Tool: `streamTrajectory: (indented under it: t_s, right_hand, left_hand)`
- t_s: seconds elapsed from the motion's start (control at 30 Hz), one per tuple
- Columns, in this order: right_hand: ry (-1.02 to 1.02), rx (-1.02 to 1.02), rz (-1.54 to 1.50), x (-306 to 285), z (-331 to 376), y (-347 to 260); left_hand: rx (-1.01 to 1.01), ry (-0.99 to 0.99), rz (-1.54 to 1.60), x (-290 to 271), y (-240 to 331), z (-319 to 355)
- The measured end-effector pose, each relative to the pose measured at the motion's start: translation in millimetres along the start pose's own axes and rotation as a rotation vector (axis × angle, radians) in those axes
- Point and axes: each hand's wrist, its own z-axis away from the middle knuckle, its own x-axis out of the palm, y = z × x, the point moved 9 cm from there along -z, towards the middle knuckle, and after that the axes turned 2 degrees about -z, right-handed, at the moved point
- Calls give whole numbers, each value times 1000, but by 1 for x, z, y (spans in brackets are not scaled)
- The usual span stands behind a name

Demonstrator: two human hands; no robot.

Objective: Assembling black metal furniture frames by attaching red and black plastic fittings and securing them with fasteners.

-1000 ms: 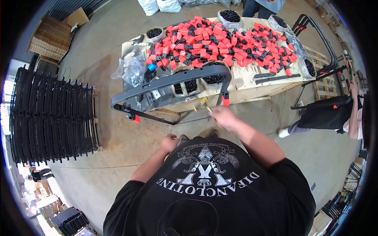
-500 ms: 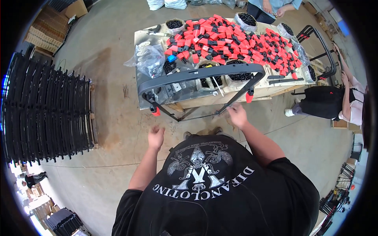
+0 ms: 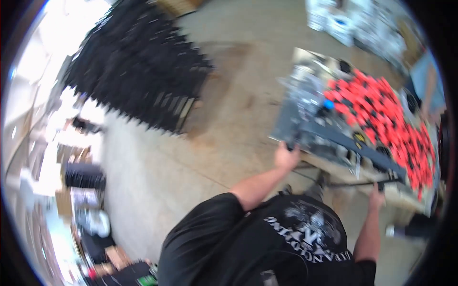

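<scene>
A black U-shaped tubular frame [image 3: 347, 143] stands at the near edge of the work table [image 3: 299, 56], blurred by motion. My left hand [image 3: 287, 157] is closed round its left side, beside the table's corner. Lower on the right, my right hand [image 3: 377, 194] is wrapped round the frame's other side. Behind the frame's crossbar lies a big heap of red and black plastic pieces [image 3: 381, 107]. Next to the heap are clear plastic bags [image 3: 309, 95] and a small blue piece [image 3: 328, 104].
A tall stack of black frames [image 3: 138, 66] stands at the upper left. White sacks [image 3: 341, 26] lie on the floor beyond the table. Another person's arm [image 3: 431, 90] shows at the far right, beside the table. Boxes and goods [image 3: 83, 190] line the left side.
My view has swung left, so the table now appears farther right and tilted. Both hands, earlier apart from the frame or only near it, have closed on its sides.
</scene>
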Motion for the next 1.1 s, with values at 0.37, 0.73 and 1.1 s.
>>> streamTrajectory:
  t_s: [0.37, 0.73, 1.1]
  right_hand:
    - [-552, 469, 107, 10, 4, -27]
    - [-543, 780, -1350, 16, 59, -92]
    - [-800, 798, -559, -43, 68, -190]
  left_hand:
    - [-124, -801, -691, 5, -15, 0]
    - [-681, -734, 456, 27, -51, 6]
    - [-809, -575, 570, -13, -8, 24]
